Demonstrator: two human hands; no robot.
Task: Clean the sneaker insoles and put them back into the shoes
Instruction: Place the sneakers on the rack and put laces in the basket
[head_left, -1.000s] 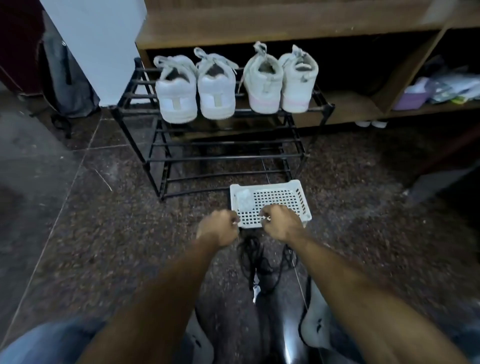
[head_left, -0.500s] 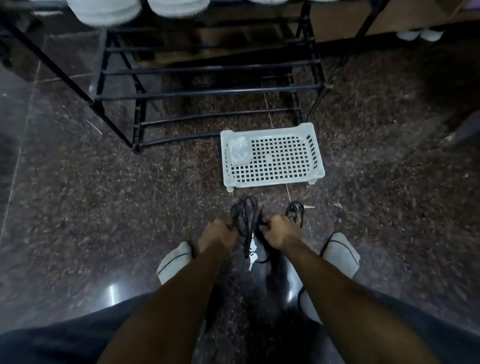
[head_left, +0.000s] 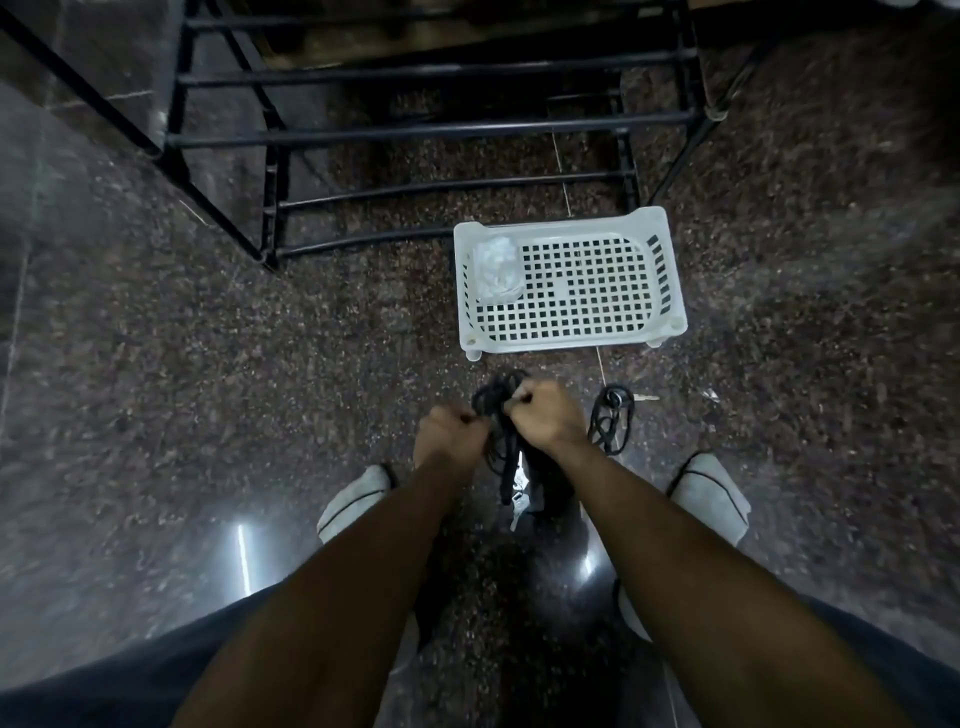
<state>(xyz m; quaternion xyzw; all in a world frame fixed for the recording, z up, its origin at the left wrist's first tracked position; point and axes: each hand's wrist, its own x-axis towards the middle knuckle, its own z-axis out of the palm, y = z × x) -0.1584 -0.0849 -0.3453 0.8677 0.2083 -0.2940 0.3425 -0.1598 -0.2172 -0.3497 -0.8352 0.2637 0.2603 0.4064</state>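
Now the view has dropped from the shoes on the top shelf to the floor, so the sneakers and their insoles are out of the picture; only the lower bars of the black shoe rack show at the top. A second ago both hands were at the near edge of the white plastic basket; since then they have pulled back toward the body. The left hand and the right hand are both closed into fists around a bundle of black cord, which hangs down between them. A smaller coil of black cord lies on the floor just beside the right hand. A crumpled clear packet, perhaps wipes, though it is too blurred to be sure, sits in the basket's left end. So the cleaning itself seems not yet begun; the hands are busy with the cord, not the insoles. No brand, label or writing can be read anywhere.
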